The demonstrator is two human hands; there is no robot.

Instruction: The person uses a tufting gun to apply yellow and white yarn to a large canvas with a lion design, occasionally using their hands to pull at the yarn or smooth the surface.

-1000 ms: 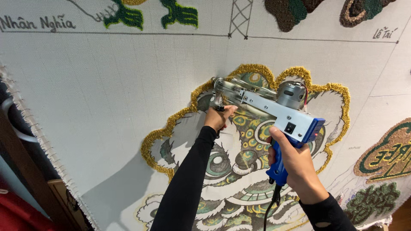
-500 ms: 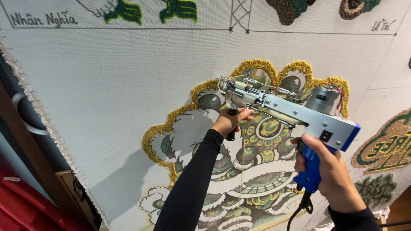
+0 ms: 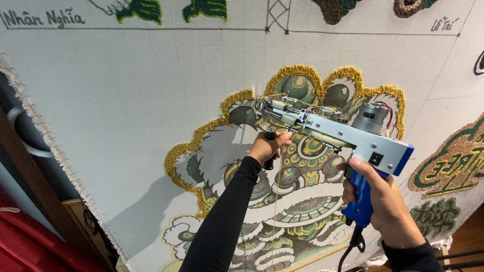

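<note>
Stretching across the whole view, a pale tufting cloth [image 3: 126, 100] is hanging on its frame, and we are standing close before it with both arms raised. At the far left, a dark wooden frame edge [image 3: 30, 186] is running down beside the cloth's laced border. Moving right, a gold-yarn outline [image 3: 201, 136] is ringing a partly filled lion-head design [image 3: 297, 221] in greens, greys and cream.

Our left hand [image 3: 267, 146] is coming next, its grip clamped around the short black front handle [image 3: 269, 162] under the tufting gun [image 3: 327, 126], sleeve in black reaching up from below. The gun's needle end [image 3: 262, 106] is pointing left and slightly up, touching or almost touching the cloth near the upper part of the design; we cannot tell whether the needle is through the fabric. A thin strand of yarn [image 3: 276, 201] is trailing down from beneath the front of the tool.

From that tip the gun's long axis is running down and to the right, past the silver motor [image 3: 370, 118], to the blue rear handle [image 3: 360, 201]. Our right hand [image 3: 383, 201] is closing its grip on that handle, fingers wrapped tight, with a black power cord [image 3: 353, 247] dropping from its base. So the working tip is lying up and left of both grips, and our left hand is the nearer one to it. Farther right, other finished tufted patches [image 3: 448, 166] are showing on the cloth.
</note>
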